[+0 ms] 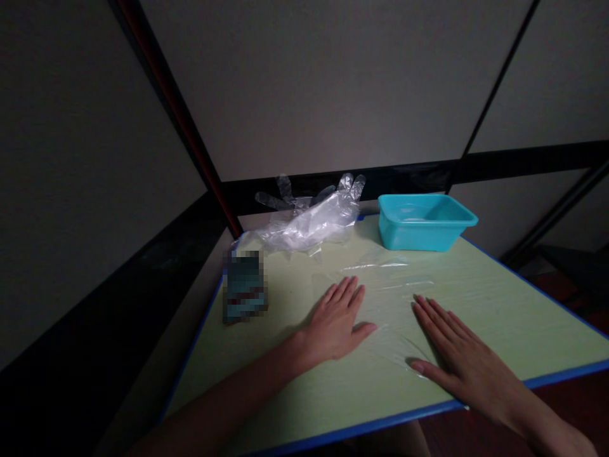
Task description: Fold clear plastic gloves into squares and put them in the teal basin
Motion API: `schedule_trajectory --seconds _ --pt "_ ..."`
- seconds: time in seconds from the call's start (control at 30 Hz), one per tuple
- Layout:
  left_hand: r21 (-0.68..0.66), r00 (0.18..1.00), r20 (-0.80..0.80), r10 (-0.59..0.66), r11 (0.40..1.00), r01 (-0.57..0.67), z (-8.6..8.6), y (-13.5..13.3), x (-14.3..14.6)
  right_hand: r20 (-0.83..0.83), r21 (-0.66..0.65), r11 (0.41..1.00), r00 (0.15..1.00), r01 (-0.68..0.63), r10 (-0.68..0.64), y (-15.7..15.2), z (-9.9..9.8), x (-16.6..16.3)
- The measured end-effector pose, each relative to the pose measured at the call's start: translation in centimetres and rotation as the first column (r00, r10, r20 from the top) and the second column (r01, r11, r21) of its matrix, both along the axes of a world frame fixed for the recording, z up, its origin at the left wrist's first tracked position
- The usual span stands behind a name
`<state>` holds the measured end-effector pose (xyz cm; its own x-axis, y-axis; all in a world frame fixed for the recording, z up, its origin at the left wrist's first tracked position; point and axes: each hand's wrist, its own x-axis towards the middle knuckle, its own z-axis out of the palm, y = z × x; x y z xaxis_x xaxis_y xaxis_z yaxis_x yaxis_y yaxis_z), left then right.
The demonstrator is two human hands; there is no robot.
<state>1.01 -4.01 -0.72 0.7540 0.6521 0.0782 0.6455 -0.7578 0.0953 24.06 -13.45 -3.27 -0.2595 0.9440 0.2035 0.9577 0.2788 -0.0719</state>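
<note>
A thin clear plastic sheet (387, 298) lies flat on the pale green table (499, 311). My left hand (335, 324) rests palm down on the sheet's left edge, fingers stretched out and close together. My right hand (459, 355) lies flat on the sheet's right part, fingers extended and pointing up-left. Neither hand holds anything. A heap of clear plastic gloves (309, 219) sits at the table's far left corner, beyond my left hand.
A turquoise plastic tub (423, 222) stands at the table's far edge, right of the gloves. A small dark blurred object (244, 285) lies near the left edge. The table has a blue rim (566, 374). Dark rails and grey walls surround it.
</note>
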Motion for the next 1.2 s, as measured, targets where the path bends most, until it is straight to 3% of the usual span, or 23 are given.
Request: schedule_trajectory --seconds 0.57,0.63,0.7,0.77,0.8,0.87,0.93,1.0,1.1,1.2 --pt "-0.072 1.000 0.017 0.013 0.997 -0.012 0.8 0.7 -2.4 0.024 -0.016 1.000 1.000 0.003 -0.003 0.0 0.2 0.0" --pt "-0.144 0.995 0.096 0.028 0.989 -0.014 1.4 1.4 -2.9 0.048 -0.017 1.000 0.999 0.005 -0.004 0.0 0.1 0.0" --pt "-0.258 0.956 0.285 0.072 0.966 0.004 1.9 2.2 -3.3 0.060 -0.012 1.000 0.998 0.001 -0.001 -0.1 0.0 0.1" --pt "-0.444 0.846 0.507 0.162 0.891 0.096 2.3 2.9 -3.5 0.063 -0.005 1.000 0.998 0.001 -0.001 -0.1 -0.1 0.1" --pt "-0.551 0.780 0.584 0.225 0.815 0.178 2.4 3.2 -3.5 0.064 0.000 1.000 0.998 0.002 -0.002 -0.1 -0.1 0.1" --pt "-0.725 0.694 0.629 0.350 0.586 0.361 2.5 3.6 -3.6 0.065 0.005 1.000 0.998 0.001 -0.001 -0.1 -0.1 0.1" --pt "-0.811 0.701 0.582 0.412 0.347 0.470 2.5 3.7 -3.7 0.069 0.006 1.000 0.998 -0.003 0.003 -0.1 -0.1 0.1" --pt "-0.854 0.749 0.519 0.412 0.209 0.477 2.6 3.6 -3.9 0.071 0.009 1.000 0.997 -0.008 0.007 0.0 -0.1 0.1" --pt "-0.915 0.847 0.403 0.347 0.133 0.381 2.4 3.6 -4.1 0.066 0.025 1.000 0.998 -0.016 0.014 0.0 -0.1 0.2" --pt "-0.952 0.905 0.303 0.300 0.127 0.277 2.0 3.6 -4.2 0.073 0.040 0.999 0.997 -0.028 0.025 0.0 -0.1 0.3"
